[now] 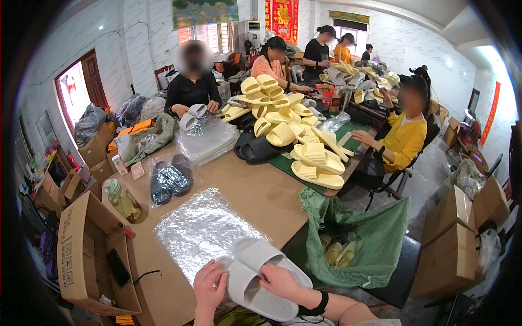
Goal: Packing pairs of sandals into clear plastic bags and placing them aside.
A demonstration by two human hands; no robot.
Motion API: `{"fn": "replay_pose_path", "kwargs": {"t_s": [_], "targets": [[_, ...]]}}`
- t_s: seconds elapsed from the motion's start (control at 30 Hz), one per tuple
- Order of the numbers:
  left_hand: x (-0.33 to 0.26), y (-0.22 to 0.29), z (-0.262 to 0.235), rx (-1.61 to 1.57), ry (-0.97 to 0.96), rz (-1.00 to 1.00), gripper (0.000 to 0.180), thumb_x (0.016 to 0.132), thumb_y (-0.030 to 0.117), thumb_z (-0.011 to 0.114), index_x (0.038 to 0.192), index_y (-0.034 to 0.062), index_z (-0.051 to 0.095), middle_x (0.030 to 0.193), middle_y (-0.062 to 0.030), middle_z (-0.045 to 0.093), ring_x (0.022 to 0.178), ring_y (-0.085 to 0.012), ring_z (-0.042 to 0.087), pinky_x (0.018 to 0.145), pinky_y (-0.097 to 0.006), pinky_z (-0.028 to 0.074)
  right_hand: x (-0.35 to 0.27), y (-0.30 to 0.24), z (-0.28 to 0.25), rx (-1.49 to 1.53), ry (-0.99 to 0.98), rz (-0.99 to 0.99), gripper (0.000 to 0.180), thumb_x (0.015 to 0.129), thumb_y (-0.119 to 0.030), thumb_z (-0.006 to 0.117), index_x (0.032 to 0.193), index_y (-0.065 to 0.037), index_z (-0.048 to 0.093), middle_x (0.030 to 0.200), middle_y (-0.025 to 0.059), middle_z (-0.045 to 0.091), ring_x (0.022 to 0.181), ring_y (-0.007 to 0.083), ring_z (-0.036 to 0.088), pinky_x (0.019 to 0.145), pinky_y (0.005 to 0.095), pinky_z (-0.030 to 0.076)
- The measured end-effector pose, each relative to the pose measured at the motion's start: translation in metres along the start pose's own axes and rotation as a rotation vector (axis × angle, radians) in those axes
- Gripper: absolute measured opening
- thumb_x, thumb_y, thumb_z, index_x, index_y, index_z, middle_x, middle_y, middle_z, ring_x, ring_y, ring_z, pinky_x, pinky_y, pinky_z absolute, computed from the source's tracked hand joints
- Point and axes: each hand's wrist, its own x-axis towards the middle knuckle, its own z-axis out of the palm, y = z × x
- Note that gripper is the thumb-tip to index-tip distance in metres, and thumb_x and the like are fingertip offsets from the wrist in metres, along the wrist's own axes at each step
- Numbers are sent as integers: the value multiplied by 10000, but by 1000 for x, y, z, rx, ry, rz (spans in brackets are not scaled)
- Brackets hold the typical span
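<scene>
Two pale grey slippers [272, 311] are lying side by side at the lower centre of the frame, their long axes running from upper left to lower right, toes pointing to the upper left. Each is showing a smooth, matte, broad strap and a rounded end. The right hand [281, 282] is curling its fingers at the strap openings, gripping the pair; the left hand [209, 287] is bending its fingers beside the toe end of the nearer slipper, and whether it is pinching the edge I cannot tell.

One shiny, crinkled clear plastic bag [190, 231] is lying flat just beyond them on the smooth brown table [266, 198]. At the centre left, one clear package [173, 179] is holding two dark slippers, and one translucent bottle [122, 200] is standing near one open cardboard box [76, 255]. Ribbed yellow slippers [283, 135], overlapping too much to count, are forming a heap at the upper centre. One green woven sack [383, 244] is sagging at the lower right. Six other people are sitting or standing farther back.
</scene>
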Motion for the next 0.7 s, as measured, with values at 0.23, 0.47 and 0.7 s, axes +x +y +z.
{"fn": "replay_pose_path", "kwargs": {"t_s": [0.23,0.47,0.7], "targets": [[0,10,4,-106,-65,39,118,793,35,746,907,64,738,1076,-80,743,1089,-295,691,916,-398,544,7,0,-2,50,32,-53,262,895,-230,651,977,-30,504,937,176,592,857,413,627,707,513,505],[1,29,-6,-211,-128,114,139,783,17,749,912,69,760,1094,-81,752,1108,-282,695,913,-385,546,28,0,14,-43,192,21,252,906,-232,646,999,-38,515,949,185,605,861,411,631,702,509,509],[-3,39,-22,-335,-232,72,149,783,9,745,913,77,765,1092,-71,756,1123,-273,690,942,-376,523,91,1,39,-3,328,-55,275,918,-212,634,1052,-22,488,953,223,580,833,446,609,687,528,497]]}}
